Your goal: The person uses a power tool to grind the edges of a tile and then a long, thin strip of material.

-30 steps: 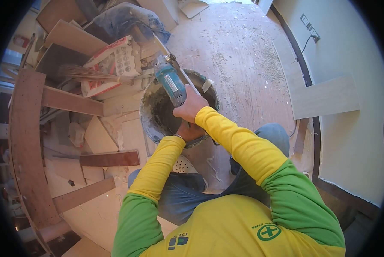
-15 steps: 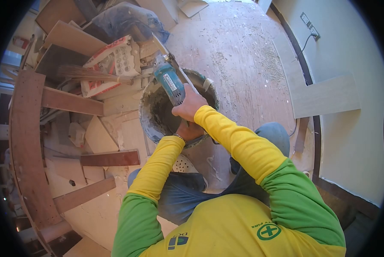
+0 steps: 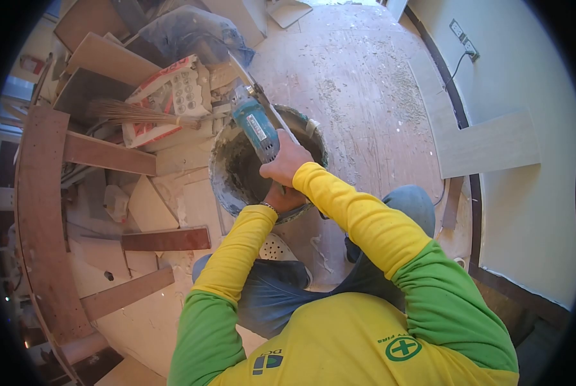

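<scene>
Clamped in right hand, the nearer grip: teal power tool, slanting lengthwise away over the far-left rim of the bucket. Just behind: left hand, grip hidden, closure impossible to tell.

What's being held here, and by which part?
A teal power tool, by its rear end, nearest the wearer. The right hand and left hand come together there; whether the adjoining pale strip is gripped too cannot be told.
</scene>
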Available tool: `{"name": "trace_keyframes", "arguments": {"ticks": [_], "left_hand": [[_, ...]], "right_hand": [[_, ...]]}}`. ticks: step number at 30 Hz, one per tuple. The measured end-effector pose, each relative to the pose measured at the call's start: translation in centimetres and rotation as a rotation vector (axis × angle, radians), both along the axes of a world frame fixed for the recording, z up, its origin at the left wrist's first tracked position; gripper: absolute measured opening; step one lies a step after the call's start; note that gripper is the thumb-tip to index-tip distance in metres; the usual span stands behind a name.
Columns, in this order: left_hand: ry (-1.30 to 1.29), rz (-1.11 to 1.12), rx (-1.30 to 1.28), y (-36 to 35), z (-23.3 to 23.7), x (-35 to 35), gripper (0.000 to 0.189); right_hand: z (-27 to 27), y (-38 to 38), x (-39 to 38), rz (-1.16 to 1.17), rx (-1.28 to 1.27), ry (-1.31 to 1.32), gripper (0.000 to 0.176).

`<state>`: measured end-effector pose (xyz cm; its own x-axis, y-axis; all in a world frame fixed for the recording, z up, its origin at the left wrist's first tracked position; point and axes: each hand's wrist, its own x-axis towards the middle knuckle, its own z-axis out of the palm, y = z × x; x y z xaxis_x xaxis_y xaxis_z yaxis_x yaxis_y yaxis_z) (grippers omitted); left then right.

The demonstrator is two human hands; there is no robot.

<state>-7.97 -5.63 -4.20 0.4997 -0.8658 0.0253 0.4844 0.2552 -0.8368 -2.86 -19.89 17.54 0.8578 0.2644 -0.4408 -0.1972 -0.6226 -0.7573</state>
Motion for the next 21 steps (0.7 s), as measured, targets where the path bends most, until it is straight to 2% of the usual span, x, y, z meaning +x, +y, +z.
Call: {"name": "trace_keyframes", "arguments": {"ticks": [4, 8, 10, 11, 12, 13, 14, 15, 16, 20, 21], "left_hand": [[-1.592, 0.241, 1.739, -0.5, 0.8, -1.1, 0.083], [-1.425, 0.218, 1.565, -1.0, 4.8, -1.5, 0.074], [-1.495, 0.019, 1.863, -1.4, 6.4, -1.8, 0.058], [-1.496, 0.019, 1.863, -1.2, 5.4, -1.6, 0.058], [-1.378, 0.05, 1.764, -0.8, 2.9, -1.2, 0.054], [-1.262, 0.079, 1.662, -0.8, 2.3, -0.9, 0.053], [-1.262, 0.079, 1.663, -0.7, 1.7, -0.9, 0.053], [-1.506, 0.113, 1.886, -0.8, 1.8, -0.9, 0.071], [-1.756, 0.149, 2.102, -0.9, 2.0, -0.8, 0.099], [-1.897, 0.2, 2.169, -0.5, 0.9, -0.5, 0.104], [-1.65, 0.154, 1.95, 0.0, 0.8, -0.8, 0.073]], "right_hand": [[-0.4, 0.2, -0.1, -0.02, -0.023, -0.018, 0.104], [0.3, -0.1, -0.4, -0.014, -0.017, 0.002, 0.104], [0.5, -0.2, -0.5, -0.003, -0.004, -0.002, 0.101], [0.5, -0.2, -0.5, -0.004, -0.003, -0.002, 0.101], [0.4, -0.2, -0.5, -0.003, -0.004, -0.001, 0.1], [0.4, -0.2, -0.6, -0.003, -0.006, -0.002, 0.1], [0.4, -0.2, -0.6, -0.003, -0.005, -0.002, 0.1], [0.4, -0.3, -0.7, -0.004, -0.01, -0.003, 0.1], [0.4, -0.3, -0.8, -0.006, -0.014, -0.004, 0.1], [0.6, -0.5, -1.2, -0.014, -0.001, 0.002, 0.099], [0.5, -0.4, -1.2, -0.018, 0.007, -0.011, 0.098]]}}
